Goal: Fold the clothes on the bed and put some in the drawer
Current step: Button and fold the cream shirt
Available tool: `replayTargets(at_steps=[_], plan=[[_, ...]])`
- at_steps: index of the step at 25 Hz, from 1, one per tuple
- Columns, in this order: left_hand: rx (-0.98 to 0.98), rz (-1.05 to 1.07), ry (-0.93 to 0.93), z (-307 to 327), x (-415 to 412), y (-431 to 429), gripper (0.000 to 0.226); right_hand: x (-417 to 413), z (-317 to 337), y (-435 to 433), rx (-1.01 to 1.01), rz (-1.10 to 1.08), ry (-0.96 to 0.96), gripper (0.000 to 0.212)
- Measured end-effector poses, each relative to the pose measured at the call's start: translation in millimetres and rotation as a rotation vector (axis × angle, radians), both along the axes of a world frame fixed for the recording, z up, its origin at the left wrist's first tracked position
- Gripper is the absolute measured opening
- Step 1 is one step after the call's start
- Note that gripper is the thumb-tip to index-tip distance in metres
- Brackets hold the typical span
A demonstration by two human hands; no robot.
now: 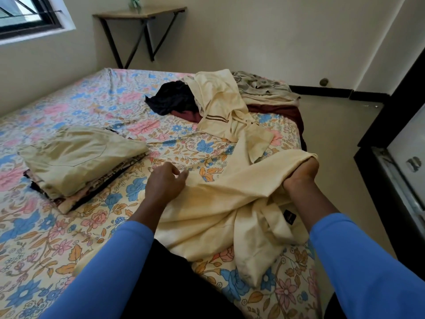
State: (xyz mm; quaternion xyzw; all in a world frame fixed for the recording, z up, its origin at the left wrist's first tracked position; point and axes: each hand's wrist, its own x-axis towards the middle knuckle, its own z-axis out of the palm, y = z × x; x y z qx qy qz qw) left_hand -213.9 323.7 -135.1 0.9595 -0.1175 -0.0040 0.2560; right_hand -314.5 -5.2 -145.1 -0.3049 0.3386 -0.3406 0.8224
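Though crumpled and unfolded, in hand on the near right part of the flowered bed (57, 238): a cream garment (218, 203), small dark label near its right side. Gripped at a bunched fold by the right hand (301, 173), palm side up, fingers curled into the cloth and mostly hidden by it. Touched at its upper left edge by the left hand (164, 181), fingers loosely bent, thumb and forefinger close together by the hem. Blurred there, so cannot tell whether pinching the cloth or only resting on it. Blue sleeves on both arms.

Left of the hands, on the bed and apart from the garment: a folded stack (78, 164), beige piece on top, patterned and dark pieces beneath.

Farther back, toward the far right corner, an unfolded heap: navy cloth (172, 97), a striped cream piece (220, 104) draped beside it and trailing toward the near garment, maroon cloth (278, 111) underneath, grey patterned cloth (259, 85) behind.

Against the far wall, a small shelf (140, 12) on dark brackets. At the top left, a window (27, 12). Along the right edge, dark furniture (372, 180); cannot tell whether a drawer.
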Motion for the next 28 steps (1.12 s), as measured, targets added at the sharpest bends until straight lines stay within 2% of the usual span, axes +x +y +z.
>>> replayTargets(at_steps=[2,3,6,9,11,13,14,15,16,17,19,21,24,26,28], plan=[[0.184,0.011,0.154,-2.7,-2.7,-5.1,0.065,-0.9,-8.6,8.1,0.037,0.016,-0.017,0.059],[0.238,0.017,0.194,-3.3,-2.5,-8.5,0.073,-1.3,-11.7,13.5,0.045,0.021,-0.028,0.058],[0.231,0.033,0.261,1.2,-0.6,-11.2,0.077,-2.2,-17.9,30.6,0.071,0.031,-0.030,0.055],[-0.037,-0.053,0.530,10.6,-6.4,-8.1,0.047,-0.8,-18.2,32.0,0.070,0.042,-0.041,0.055],[-0.218,-0.108,0.676,17.8,-11.7,-1.1,0.044,-1.0,-13.7,25.3,0.052,0.049,-0.030,0.057],[-0.592,-0.129,0.696,24.3,-10.8,10.8,0.037,-1.4,-5.1,15.9,0.024,0.022,0.055,0.056],[-0.771,-0.123,0.627,29.2,-8.8,19.1,0.029,-2.2,0.1,10.5,0.015,0.002,0.127,0.055],[-0.857,-0.122,0.528,38.4,-7.3,27.7,0.021,-2.6,8.4,3.7,-0.005,-0.030,0.201,0.053],[-0.833,-0.155,0.449,47.5,-4.0,36.2,0.015,-3.4,18.4,-1.8,-0.042,-0.062,0.270,0.050],[-0.744,-0.229,0.414,61.9,-2.8,43.2,0.015,-4.8,31.2,-7.5,-0.083,-0.090,0.320,0.046],[-0.446,-0.414,0.407,94.7,-3.6,52.8,0.020,-5.4,60.5,-16.4,-0.154,-0.118,0.389,0.034],[-0.219,-0.520,0.351,131.1,-3.4,57.9,0.022,-6.8,95.1,-20.6,-0.143,-0.135,0.394,0.019],[-0.119,-0.562,0.194,194.7,-2.4,59.9,0.018,-12.5,151.2,-26.3,-0.155,-0.119,0.383,0.011],[-0.069,-0.535,-0.076,239.0,3.4,57.6,0.011,-14.7,191.6,-33.6,-0.191,-0.107,0.310,0.018],[0.033,-0.481,-0.471,291.2,9.2,56.4,0.019,-16.4,241.0,-42.8,-0.246,-0.108,0.189,0.027]])
